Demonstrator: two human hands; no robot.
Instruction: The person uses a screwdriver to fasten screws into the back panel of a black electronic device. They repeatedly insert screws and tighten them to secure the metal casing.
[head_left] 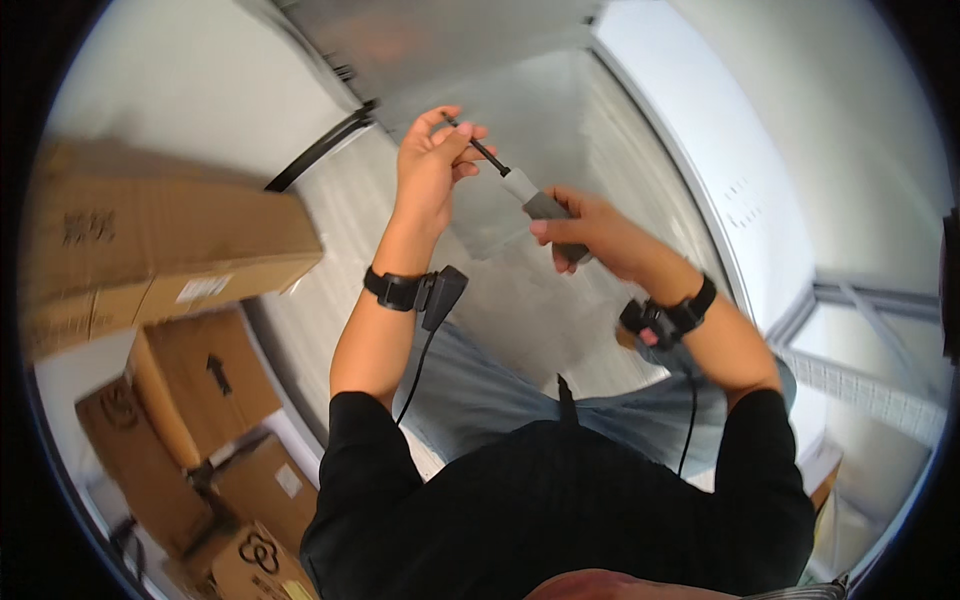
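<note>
In front of me I hold a screwdriver (557,220) with a thick grey body, a paler collar and a long black shaft. My right hand (592,232) is wrapped round the grey body. The black shaft (487,153) slants up and left to my left hand (437,160), whose thumb and index finger are closed at its far end. The other fingers of that hand are loosely curled. Whether a small bit or screw sits at the tip is too small to tell.
Cardboard boxes (205,385) are piled along the left side, a long one (170,240) on top. Ahead stands a grey metal panel (430,45). A white panel (690,130) and a metal frame (870,330) are at the right. Cables hang from both wrist straps.
</note>
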